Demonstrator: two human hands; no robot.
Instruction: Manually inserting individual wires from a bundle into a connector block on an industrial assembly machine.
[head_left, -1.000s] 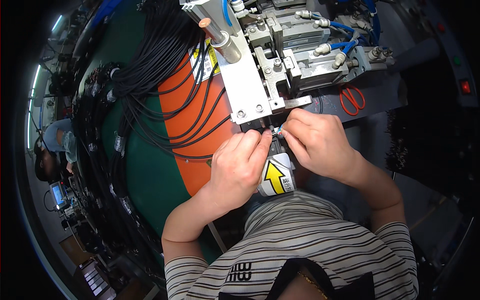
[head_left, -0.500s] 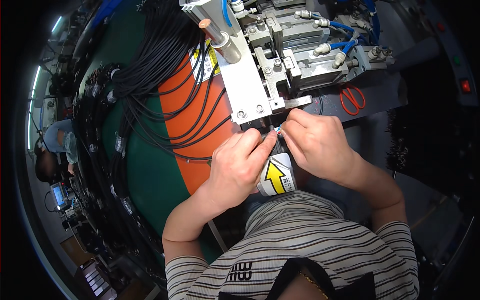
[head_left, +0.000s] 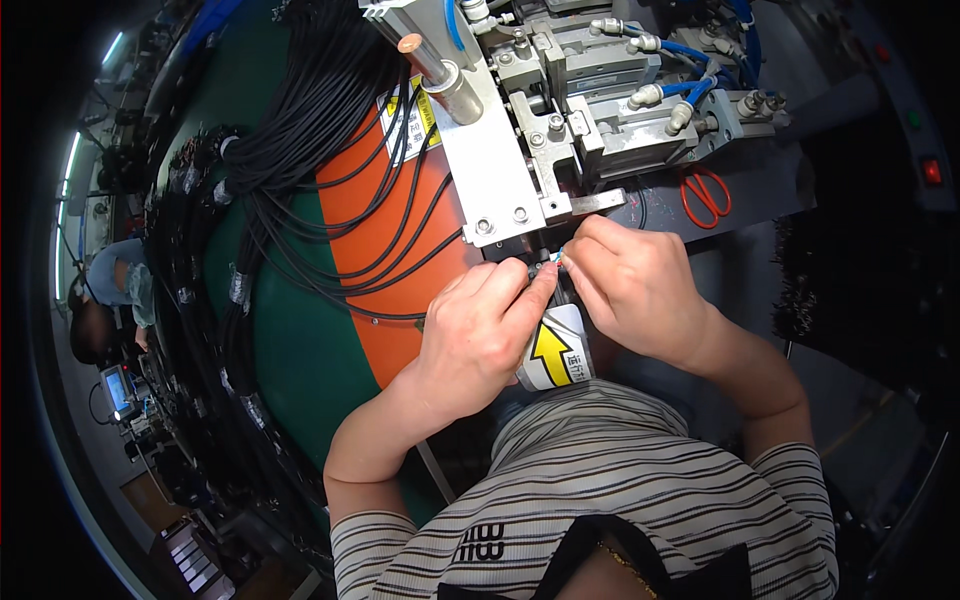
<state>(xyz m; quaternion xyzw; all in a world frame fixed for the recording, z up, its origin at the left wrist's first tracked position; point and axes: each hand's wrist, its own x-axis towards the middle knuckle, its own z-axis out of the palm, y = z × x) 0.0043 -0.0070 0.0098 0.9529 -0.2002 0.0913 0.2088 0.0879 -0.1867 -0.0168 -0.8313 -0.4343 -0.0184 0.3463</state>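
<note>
While the person in the striped shirt [head_left: 620,500] leans over the desk [head_left: 300,360], both hands meet just below the metal fixture. The left hand [head_left: 480,335] is curled, its thumb and forefinger pinching the end of a thin black cable [head_left: 548,268]; the right hand [head_left: 635,285] pinches the same spot from the other side, fingertips touching a small pale blue piece at the cable's tip. Just under the two hands sits a white label with a yellow arrow [head_left: 555,350].

Judging by this, the cable end is being fitted at the mouth of the press and is not yet seated; the hands are closed on it, so the fitting looks to be mid-way, with loading and pressing left.

Beyond the hands stands the grey metal press [head_left: 560,130] with blue air hoses, and red-handled scissors [head_left: 705,195] lie to its right. To the left, a thick bundle of black cables [head_left: 300,150] drapes over an orange mat [head_left: 385,240], which suggests many more pieces wait.
</note>
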